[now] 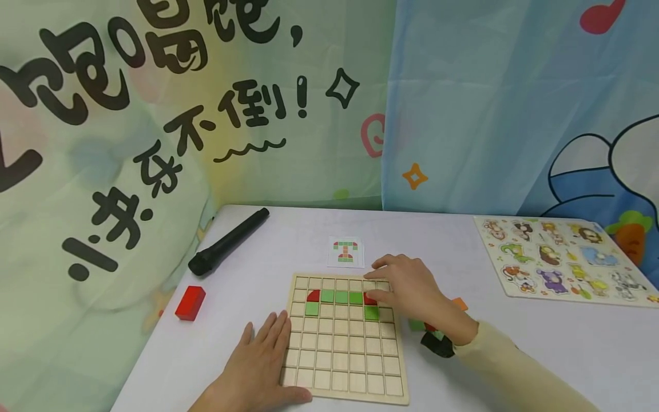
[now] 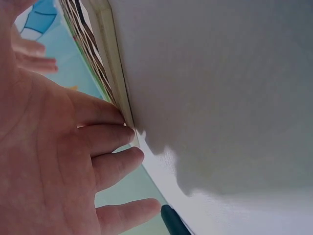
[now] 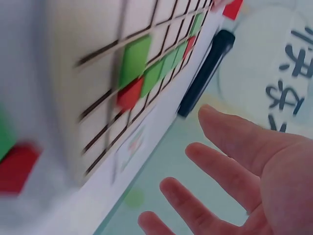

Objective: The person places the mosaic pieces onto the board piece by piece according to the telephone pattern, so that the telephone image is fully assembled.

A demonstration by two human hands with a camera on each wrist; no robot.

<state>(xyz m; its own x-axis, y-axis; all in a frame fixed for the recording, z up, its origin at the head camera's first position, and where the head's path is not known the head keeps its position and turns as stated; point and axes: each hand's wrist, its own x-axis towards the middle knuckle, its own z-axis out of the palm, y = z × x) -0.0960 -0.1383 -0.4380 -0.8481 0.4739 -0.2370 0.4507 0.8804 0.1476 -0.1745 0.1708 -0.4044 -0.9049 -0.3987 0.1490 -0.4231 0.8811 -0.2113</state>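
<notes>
While a creased, printed cloth backdrop [image 1: 437, 114] hangs behind, a white-covered table [image 1: 592, 355] carries the work, with a flat animal-picture board [image 1: 563, 260] off to the right. Near the middle lies the pale wooden grid board [image 1: 340, 343], ruled into square cells. The left hand [image 1: 257, 366] stretches along its left edge, fingertips against the wood; the right hand [image 1: 407, 286], fingers spread and grasping nothing, hovers over the far right corner. A black rod [image 1: 229, 243], thicker at one end, lies beyond the board's left side; a small card [image 1: 346, 252] bearing a T-like figure lies just past it; a red block [image 1: 190, 303] sits left. Square green tiles [image 1: 341, 297] and round-edged red tiles [image 1: 313, 296] occupy two rows, so the step seems to be laying the figure's top; the next move probably calls for the orange piece [image 1: 460, 304] by the right forearm, set under the middle.
</notes>
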